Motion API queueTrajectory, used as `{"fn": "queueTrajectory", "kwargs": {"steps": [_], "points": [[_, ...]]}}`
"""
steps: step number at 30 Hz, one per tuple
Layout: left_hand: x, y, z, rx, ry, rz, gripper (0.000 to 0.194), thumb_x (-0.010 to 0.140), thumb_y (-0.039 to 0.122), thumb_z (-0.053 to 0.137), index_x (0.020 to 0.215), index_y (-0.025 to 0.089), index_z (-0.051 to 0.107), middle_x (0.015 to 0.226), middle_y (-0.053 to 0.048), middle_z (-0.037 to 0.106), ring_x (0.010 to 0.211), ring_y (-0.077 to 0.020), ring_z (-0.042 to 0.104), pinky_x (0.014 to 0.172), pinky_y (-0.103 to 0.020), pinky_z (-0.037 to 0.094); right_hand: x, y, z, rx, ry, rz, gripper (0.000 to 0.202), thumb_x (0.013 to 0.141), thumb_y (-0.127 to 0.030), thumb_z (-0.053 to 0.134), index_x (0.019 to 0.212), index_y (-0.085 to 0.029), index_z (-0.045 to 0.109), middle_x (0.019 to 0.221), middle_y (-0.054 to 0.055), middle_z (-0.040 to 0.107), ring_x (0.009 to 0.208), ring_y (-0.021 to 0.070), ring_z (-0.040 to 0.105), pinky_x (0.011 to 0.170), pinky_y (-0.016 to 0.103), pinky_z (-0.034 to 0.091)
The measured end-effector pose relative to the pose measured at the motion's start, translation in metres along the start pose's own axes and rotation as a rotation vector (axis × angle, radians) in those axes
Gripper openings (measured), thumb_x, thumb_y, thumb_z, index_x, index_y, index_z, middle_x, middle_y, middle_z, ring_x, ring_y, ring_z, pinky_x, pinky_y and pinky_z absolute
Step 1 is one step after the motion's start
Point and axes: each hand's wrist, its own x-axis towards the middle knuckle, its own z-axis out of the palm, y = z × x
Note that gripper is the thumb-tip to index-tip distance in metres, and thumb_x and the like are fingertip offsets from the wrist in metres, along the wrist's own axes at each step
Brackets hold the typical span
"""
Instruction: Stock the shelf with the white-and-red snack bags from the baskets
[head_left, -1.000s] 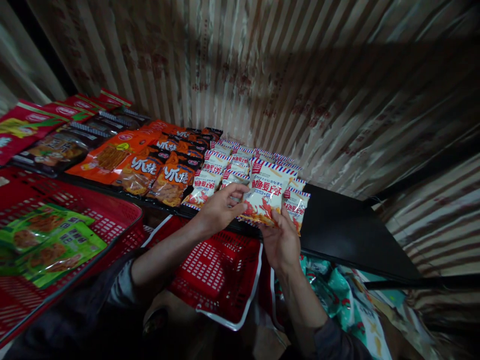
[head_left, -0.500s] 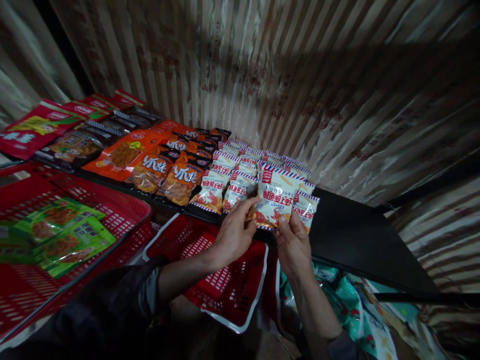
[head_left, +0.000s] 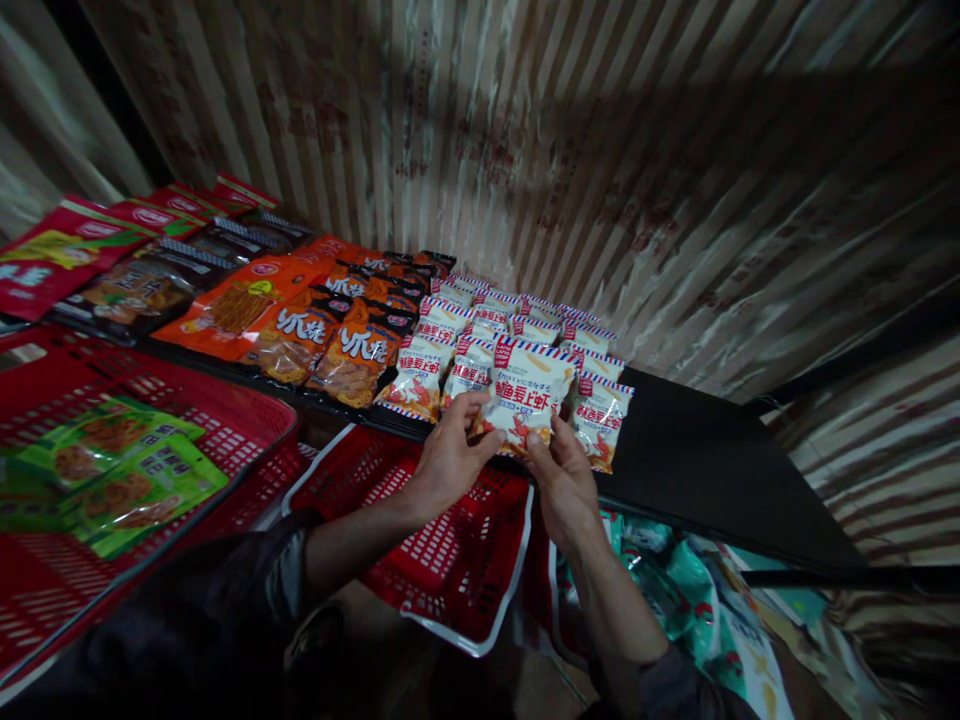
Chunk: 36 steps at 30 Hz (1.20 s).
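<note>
A white snack bag [head_left: 529, 390] with red lettering and a striped top edge is held up at the front of the black shelf. My left hand [head_left: 452, 455] is at its lower left edge, thumb and fingers closed on it. On the lower right, my right hand [head_left: 564, 480] grips the same bag, its thumb on the front and fingers curled at the side. Behind and beside it stand rows of matching bags, one at the front right [head_left: 600, 420] and one at the front left [head_left: 412, 375].
Left along the shelf [head_left: 697, 460] lie orange snack packs [head_left: 354, 350], dark packs [head_left: 139, 285] and red packs [head_left: 67, 250]. Below are a red basket [head_left: 442, 610] under my hands, a larger red basket [head_left: 262, 425] with green packets [head_left: 142, 490], and teal bags [head_left: 660, 590] at right.
The bag in my hands has moved left and slightly down, showing more of the front right bag. Both hands have shifted left with it.
</note>
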Motion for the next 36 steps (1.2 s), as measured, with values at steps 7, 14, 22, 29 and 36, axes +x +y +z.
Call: {"fn": "queueTrajectory", "kwargs": {"steps": [7,14,22,29,36], "points": [[0.002,-0.007,-0.007,0.029,0.05,0.021,0.037,0.075,0.025,0.065,0.109,0.02,0.051,0.107,-0.006,0.061,0.096,-0.0177,0.062,0.09,-0.036,0.05,0.004,0.008,0.006,-0.002,-0.054,-0.01,0.065,0.071,-0.039,0.077,0.13,-0.022,0.055,0.124,0.008,0.067,0.112,0.0236,0.063,0.106,0.047,0.043],[0.006,-0.018,-0.013,0.077,0.14,0.069,0.036,0.078,0.034,0.063,0.11,0.02,0.052,0.107,-0.008,0.062,0.102,-0.0209,0.06,0.093,-0.039,0.048,0.009,0.013,0.022,-0.023,-0.088,-0.084,0.057,0.072,-0.036,0.074,0.126,-0.021,0.059,0.123,0.007,0.068,0.112,0.0247,0.063,0.108,0.048,0.042],[0.001,-0.028,-0.029,0.055,0.256,0.049,0.033,0.081,0.038,0.06,0.107,0.019,0.052,0.101,-0.008,0.065,0.093,-0.0206,0.064,0.088,-0.04,0.051,0.008,0.024,0.04,-0.099,-0.163,-0.113,0.052,0.075,-0.034,0.068,0.125,-0.021,0.06,0.123,0.007,0.068,0.111,0.0244,0.063,0.105,0.044,0.044],[-0.008,-0.035,-0.047,0.081,0.3,0.083,0.031,0.081,0.04,0.058,0.102,0.019,0.051,0.097,-0.008,0.065,0.09,-0.0209,0.064,0.083,-0.037,0.052,0.0,0.044,0.049,-0.142,-0.187,-0.136,0.054,0.076,-0.035,0.067,0.128,-0.022,0.058,0.123,0.008,0.068,0.112,0.0247,0.065,0.102,0.045,0.047],[-0.003,-0.041,-0.067,0.015,0.423,0.051,0.032,0.08,0.038,0.058,0.106,0.02,0.053,0.102,-0.007,0.063,0.091,-0.0194,0.062,0.082,-0.034,0.05,-0.004,0.057,0.078,-0.223,-0.181,-0.235,0.049,0.081,-0.027,0.061,0.13,-0.024,0.058,0.123,0.003,0.069,0.111,0.0205,0.065,0.101,0.04,0.048]]}}
